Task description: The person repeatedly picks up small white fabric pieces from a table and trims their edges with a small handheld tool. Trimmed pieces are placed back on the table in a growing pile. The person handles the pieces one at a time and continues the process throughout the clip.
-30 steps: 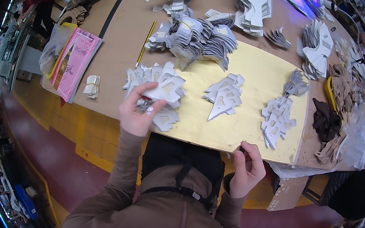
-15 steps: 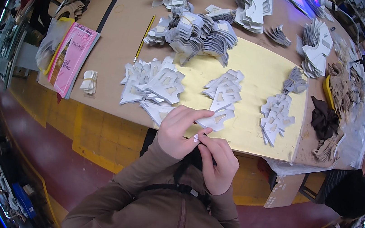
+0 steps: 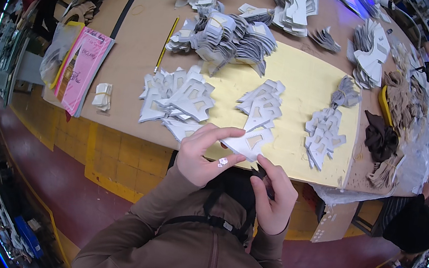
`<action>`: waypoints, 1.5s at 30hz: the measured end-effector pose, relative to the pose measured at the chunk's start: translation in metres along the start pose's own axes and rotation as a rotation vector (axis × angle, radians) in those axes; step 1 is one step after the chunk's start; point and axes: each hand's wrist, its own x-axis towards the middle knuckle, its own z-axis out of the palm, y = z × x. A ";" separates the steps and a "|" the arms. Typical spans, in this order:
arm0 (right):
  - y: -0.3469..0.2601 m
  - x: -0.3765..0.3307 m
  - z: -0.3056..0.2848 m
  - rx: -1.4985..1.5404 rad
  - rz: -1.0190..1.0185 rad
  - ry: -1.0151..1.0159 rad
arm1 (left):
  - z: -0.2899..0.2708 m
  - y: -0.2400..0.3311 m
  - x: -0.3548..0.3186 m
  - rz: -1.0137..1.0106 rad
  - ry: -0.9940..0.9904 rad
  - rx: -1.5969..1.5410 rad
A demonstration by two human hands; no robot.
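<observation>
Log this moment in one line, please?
left hand: holds white cutout piece | right hand: holds dark object near piece's edge | nearby: yellow sheet

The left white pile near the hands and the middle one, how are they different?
The left pile is wide and spread out; the middle pile is narrower. The left pile reaches onto the brown table; the middle pile lies on the yellow sheet. Both have white pieces with cut-out windows.
</observation>
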 end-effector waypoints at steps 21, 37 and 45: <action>-0.003 -0.001 0.002 0.062 -0.024 0.059 | 0.001 0.012 -0.005 0.072 -0.119 -0.097; 0.005 0.001 -0.017 0.329 0.195 0.083 | 0.008 0.005 -0.011 -0.147 -0.230 -0.460; 0.003 0.002 0.013 0.867 0.322 0.198 | 0.018 0.014 -0.014 0.022 -0.032 -0.238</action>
